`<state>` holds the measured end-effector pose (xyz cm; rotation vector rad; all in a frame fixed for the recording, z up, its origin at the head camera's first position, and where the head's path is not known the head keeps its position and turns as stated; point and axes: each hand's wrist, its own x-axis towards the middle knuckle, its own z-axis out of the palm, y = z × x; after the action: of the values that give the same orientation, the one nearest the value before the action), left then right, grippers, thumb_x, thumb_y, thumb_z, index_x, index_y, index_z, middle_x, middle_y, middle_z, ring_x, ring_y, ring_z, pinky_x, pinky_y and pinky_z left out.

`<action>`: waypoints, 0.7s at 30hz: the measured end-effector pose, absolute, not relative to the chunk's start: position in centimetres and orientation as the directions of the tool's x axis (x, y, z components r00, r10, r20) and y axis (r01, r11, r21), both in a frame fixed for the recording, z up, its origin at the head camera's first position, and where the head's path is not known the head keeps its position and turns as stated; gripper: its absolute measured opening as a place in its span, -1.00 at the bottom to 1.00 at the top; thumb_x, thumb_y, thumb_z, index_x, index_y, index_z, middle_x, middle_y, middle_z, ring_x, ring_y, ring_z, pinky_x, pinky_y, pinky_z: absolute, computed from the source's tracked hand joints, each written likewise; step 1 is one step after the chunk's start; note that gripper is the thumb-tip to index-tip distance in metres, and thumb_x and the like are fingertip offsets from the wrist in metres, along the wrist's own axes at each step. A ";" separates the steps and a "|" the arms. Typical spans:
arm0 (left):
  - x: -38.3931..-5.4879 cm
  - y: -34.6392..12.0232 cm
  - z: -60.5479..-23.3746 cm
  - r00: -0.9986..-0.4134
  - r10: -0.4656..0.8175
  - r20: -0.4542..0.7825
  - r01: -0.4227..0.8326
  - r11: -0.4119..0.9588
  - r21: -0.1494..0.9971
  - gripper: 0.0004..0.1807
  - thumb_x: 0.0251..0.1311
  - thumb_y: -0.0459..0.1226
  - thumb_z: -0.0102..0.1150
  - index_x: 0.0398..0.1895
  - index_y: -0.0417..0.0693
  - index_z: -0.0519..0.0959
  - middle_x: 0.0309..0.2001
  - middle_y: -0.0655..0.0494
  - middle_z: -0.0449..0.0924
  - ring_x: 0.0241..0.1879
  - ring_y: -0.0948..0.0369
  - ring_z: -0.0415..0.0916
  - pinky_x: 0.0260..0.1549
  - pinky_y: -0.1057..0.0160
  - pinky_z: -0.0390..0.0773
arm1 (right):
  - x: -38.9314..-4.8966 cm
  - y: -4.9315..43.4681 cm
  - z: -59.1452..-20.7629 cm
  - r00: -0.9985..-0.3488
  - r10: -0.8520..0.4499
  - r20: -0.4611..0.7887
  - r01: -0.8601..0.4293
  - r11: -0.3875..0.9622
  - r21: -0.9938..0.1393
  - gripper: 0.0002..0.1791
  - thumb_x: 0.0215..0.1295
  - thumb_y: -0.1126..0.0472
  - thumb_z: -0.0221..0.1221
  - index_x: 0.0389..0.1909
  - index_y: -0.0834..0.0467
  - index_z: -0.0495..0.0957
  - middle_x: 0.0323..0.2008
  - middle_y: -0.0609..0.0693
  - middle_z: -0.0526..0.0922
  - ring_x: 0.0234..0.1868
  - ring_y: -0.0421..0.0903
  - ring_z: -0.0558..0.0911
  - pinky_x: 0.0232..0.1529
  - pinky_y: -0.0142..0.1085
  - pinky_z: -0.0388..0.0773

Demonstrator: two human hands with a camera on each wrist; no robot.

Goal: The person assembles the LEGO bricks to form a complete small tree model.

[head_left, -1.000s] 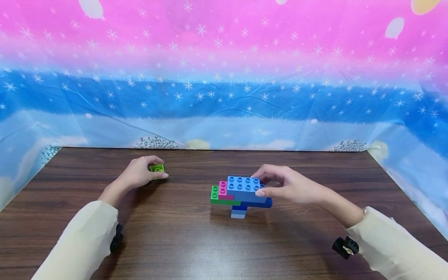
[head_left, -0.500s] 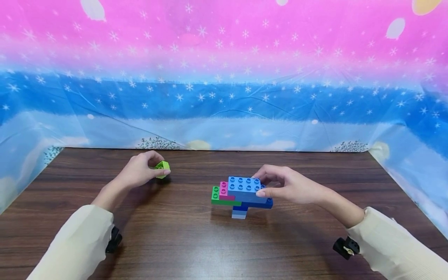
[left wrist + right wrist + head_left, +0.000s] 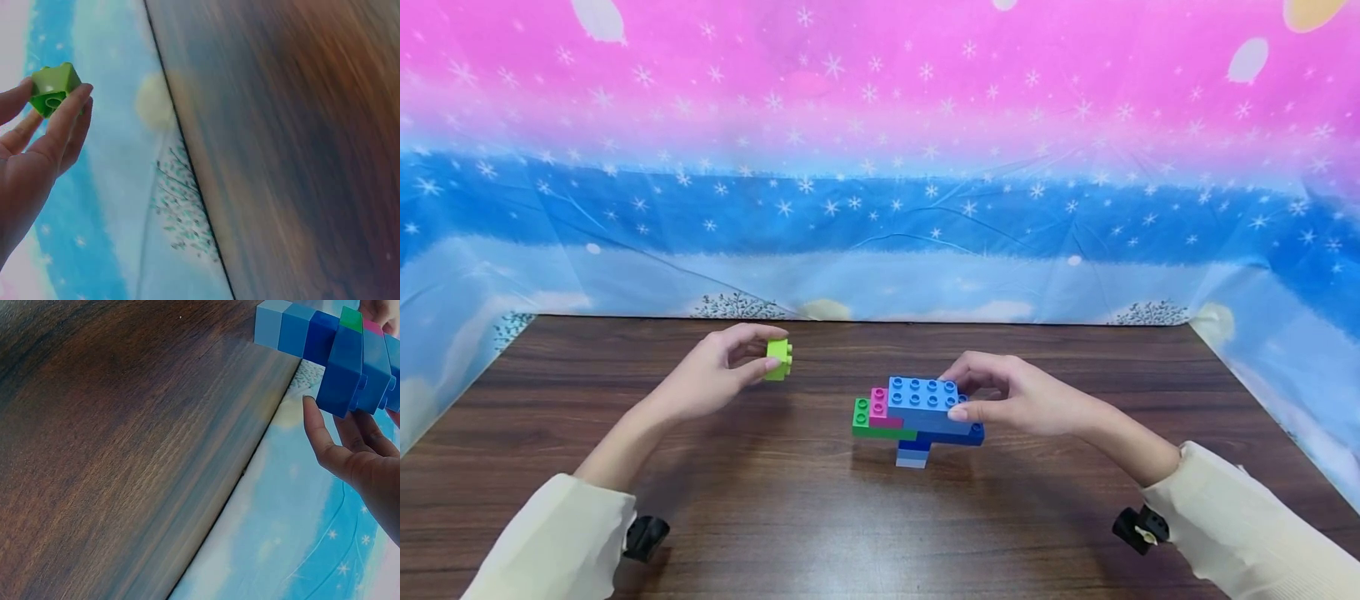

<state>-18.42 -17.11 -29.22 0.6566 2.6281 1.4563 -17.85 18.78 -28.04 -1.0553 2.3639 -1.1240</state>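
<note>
My left hand pinches a lime green toy brick between thumb and fingers, raised off the table. Its studs point right in the head view; the hollow underside of the lime brick shows in the left wrist view. To the right stands an upright assembly of bricks, with a narrow column of blues below and wider layers above. These include a green brick, a pink brick and a blue studded brick on top. My right hand grips the right end of the upper bricks; its far fingers are partly hidden.
The brown wooden table spreads under both hands. A patterned pink and blue cloth hangs along its back edge and both sides. A small black device sits at the left cuff, another black device at the right.
My left hand has moved right, lifting the lime brick and turning it so its studs face the assembly. The right hand and the assembly stay in place.
</note>
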 end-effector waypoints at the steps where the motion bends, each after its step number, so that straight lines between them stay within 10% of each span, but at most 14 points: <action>1: -18.3 -16.9 -29.1 -0.908 0.392 0.148 0.330 0.451 0.829 -0.60 0.25 -0.40 0.03 0.15 -0.29 0.35 -0.07 -0.19 0.48 -0.09 0.03 0.51 -0.20 0.18 0.53 | -17.9 18.8 -28.1 -0.676 -0.736 0.027 -0.486 0.418 -0.767 -0.71 0.27 0.17 0.13 0.00 0.10 0.43 -0.13 -0.01 0.57 -0.09 -0.09 0.55 -0.17 -0.20 0.52; 21: -17.1 -13.1 -27.4 -0.823 0.521 0.225 0.431 0.315 0.845 -0.57 0.26 -0.49 -0.07 0.21 -0.30 0.27 0.00 -0.16 0.35 -0.03 0.02 0.47 -0.14 0.21 0.51 | -17.9 18.9 -28.1 -0.668 -0.743 0.027 -0.493 0.415 -0.765 -0.71 0.28 0.17 0.11 0.01 0.10 0.42 -0.12 -0.01 0.56 -0.10 -0.10 0.55 -0.19 -0.21 0.53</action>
<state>-17.10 -13.06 -27.37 0.8988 2.4744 1.5452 -17.92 18.92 -28.14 -1.0690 2.3583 -1.1147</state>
